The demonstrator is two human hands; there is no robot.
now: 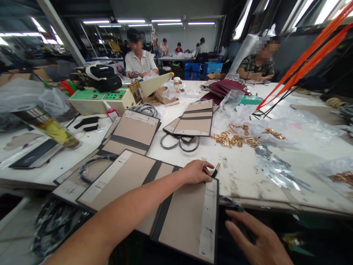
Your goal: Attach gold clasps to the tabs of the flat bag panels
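My left hand (197,172) reaches across a beige-lined panel with black edges and black fold strips (190,217). Its fingers close on a short black strap end with a gold metal tip (216,170) at the panel's upper right corner. Slightly blurred, my right hand (257,237) is beyond the panel's right edge, fingers apart. A black plastic-wrapped handle (232,202) shows beside it, partly hidden behind the panel. Under the panel's left side lie similar panels (67,187), with another wrapped handle (89,170) on top.
Further panels (136,129) and a folded piece (197,119) lie ahead. Small gold fittings (234,140) are heaped near silvery strips (275,169). A glass bottle (52,129) leans at left, near a machine (104,99). Two co-workers sit across the table (231,169); orange straps (300,62) hang at right.
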